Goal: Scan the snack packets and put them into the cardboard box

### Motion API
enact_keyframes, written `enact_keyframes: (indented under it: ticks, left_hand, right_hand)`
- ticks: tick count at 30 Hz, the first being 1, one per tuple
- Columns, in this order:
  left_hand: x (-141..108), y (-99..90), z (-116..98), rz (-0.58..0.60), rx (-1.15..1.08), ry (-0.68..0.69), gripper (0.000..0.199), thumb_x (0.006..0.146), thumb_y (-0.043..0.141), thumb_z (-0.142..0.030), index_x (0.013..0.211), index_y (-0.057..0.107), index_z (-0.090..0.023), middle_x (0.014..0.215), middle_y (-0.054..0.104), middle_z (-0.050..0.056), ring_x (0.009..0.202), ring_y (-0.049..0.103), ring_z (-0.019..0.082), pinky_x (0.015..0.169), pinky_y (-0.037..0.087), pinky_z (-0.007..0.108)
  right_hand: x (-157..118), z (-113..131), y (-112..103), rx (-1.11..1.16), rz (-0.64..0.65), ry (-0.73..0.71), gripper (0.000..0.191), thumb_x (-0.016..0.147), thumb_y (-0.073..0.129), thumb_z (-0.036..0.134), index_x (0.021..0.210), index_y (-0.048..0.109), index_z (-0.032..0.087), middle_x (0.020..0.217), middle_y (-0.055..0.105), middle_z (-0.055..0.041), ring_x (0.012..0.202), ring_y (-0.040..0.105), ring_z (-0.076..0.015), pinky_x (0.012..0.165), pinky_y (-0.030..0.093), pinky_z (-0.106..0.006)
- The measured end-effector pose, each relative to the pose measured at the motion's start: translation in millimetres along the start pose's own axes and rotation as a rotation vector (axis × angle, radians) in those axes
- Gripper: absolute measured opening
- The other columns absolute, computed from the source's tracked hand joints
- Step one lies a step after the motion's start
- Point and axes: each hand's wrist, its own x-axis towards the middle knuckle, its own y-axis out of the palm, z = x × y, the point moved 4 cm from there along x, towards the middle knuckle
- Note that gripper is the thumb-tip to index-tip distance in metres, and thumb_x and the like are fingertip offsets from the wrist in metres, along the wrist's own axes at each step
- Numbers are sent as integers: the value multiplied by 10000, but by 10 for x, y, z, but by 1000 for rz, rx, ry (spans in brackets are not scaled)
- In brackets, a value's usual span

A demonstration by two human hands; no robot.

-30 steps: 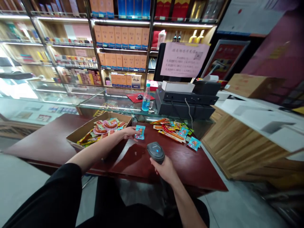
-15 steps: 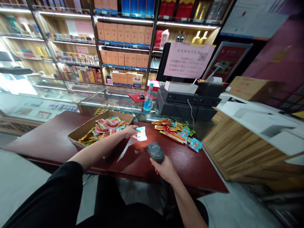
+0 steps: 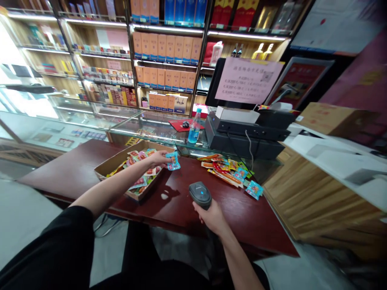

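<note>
My left hand (image 3: 159, 158) pinches a small blue snack packet (image 3: 173, 161) by its left side, above the table near the cardboard box's right edge. The open cardboard box (image 3: 99, 172) holds several colourful snack packets, partly hidden behind my left forearm. In my right hand (image 3: 213, 217) is a dark grey barcode scanner (image 3: 200, 194), gripped by its handle, with its head turned up and a small blue light showing on top. To the right lies a loose pile of sausage snacks (image 3: 225, 177), with another blue packet (image 3: 254, 189) at its near right end.
All this rests on a dark red wooden table (image 3: 187, 225). Behind it stands a glass counter (image 3: 151, 125) with a blue drink bottle (image 3: 194, 129), a mouse (image 3: 186, 124) and a black cash register (image 3: 242, 137). A wooden cabinet (image 3: 326, 193) borders the right side.
The blue packet in my left hand has moved left and slightly up, toward the box. Bright scanner light no longer falls on it; a blue light now shows on the scanner. My view has shifted slightly.
</note>
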Motion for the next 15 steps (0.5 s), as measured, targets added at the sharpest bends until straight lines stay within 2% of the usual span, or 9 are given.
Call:
enact_keyframes:
  ticks: [4,7,9,11,15]
  left_hand:
    - [-224,-811,-225,-167,-25,70,515,486,956,-274,854,621,-141,758,701,20,659,679,129,624,585,241]
    - [-421,-1178,-262,-240,-46,38,533,475,962,-290,870,641,-129,769,702,37,678,679,135,654,595,267]
    - [-508,-1238,-234,-255,-41,9,536,467,964,-292,863,642,-126,763,700,37,676,679,134,658,594,269]
    - [-531,-1171,-189,-238,-19,-2,528,471,961,-307,858,649,-130,764,703,38,677,681,135,649,587,255]
    - [-372,-790,-111,-151,46,1,518,503,942,-354,883,669,-132,797,715,53,680,677,132,616,568,226]
  right_hand:
    - [58,41,157,36,102,-26,286,790,661,461,778,604,181,500,607,5,388,560,-149,412,435,-241]
    - [77,105,269,62,144,-42,289,763,683,461,778,599,186,499,597,10,387,563,-156,402,431,-244]
    - [75,139,318,71,165,-48,292,751,689,463,773,598,187,503,596,10,387,565,-160,399,433,-248]
    - [63,154,327,78,176,-45,290,752,684,464,770,598,188,509,598,9,390,565,-159,401,435,-249]
    - [17,120,194,76,124,-34,279,749,683,451,774,608,183,503,598,8,399,567,-160,424,451,-255]
